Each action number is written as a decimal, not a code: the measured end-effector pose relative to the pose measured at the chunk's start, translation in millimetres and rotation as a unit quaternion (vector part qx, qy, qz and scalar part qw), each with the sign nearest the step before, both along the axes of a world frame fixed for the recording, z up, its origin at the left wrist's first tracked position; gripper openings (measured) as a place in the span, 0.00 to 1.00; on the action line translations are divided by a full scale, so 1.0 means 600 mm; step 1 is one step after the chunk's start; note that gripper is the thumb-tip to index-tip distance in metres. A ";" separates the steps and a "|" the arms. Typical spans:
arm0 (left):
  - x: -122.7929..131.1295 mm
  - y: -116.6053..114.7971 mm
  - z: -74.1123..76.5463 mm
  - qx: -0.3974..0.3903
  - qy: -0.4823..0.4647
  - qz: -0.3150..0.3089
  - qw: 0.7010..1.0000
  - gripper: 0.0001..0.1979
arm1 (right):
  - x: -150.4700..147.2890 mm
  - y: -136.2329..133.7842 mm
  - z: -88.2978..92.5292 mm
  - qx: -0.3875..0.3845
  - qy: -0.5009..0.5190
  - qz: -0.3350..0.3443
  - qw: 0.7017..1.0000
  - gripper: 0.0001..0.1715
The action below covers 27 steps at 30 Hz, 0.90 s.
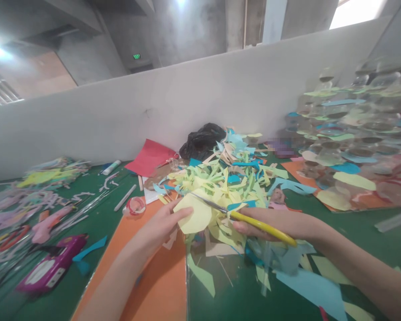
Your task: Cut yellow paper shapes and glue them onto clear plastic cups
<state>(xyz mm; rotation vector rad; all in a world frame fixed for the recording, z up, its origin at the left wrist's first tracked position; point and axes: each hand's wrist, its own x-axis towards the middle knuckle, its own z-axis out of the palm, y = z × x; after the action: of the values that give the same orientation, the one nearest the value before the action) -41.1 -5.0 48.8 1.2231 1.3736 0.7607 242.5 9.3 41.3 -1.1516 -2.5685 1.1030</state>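
Note:
My left hand (162, 225) pinches a rounded piece of pale yellow paper (194, 215) above an orange sheet (160, 276). My right hand (270, 223) grips yellow-handled scissors (250, 220). Their metal blades point left and up, lying across the top edge of the yellow piece. Just behind both hands rises a heap of yellow, green and blue paper scraps (234, 178).
A green table (354, 232) carries a red sheet (150, 157), a black plastic bag (202, 140), a glue stick (111, 167), a tape roll (136, 206) and a purple device (51, 265). Stacked clear cups with paper discs (350, 129) stand at right. A white wall (153, 107) runs behind.

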 end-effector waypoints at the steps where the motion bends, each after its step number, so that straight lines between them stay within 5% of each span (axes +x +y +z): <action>1: 0.001 0.000 0.001 0.000 0.004 0.000 1.000 0.27 | -0.001 0.000 0.001 0.000 0.004 -0.002 1.000 0.28; 14: 0.005 -0.007 -0.001 -0.005 0.016 0.043 0.999 0.32 | -0.012 0.005 0.004 -0.011 -0.007 -0.091 0.996 0.31; 21: 0.023 -0.005 -0.002 -0.013 -0.079 0.021 0.997 0.25 | -0.004 -0.002 0.012 -0.026 0.009 -0.043 0.999 0.29; 27: 0.012 -0.002 -0.009 -0.016 -0.053 0.035 0.998 0.23 | 0.000 -0.003 0.020 -0.027 -0.015 -0.030 0.999 0.30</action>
<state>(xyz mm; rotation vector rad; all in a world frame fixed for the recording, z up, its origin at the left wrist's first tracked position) -33.7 -6.3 43.7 1.0991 1.3412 0.8388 242.6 7.6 53.3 -1.2583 -2.5242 1.1569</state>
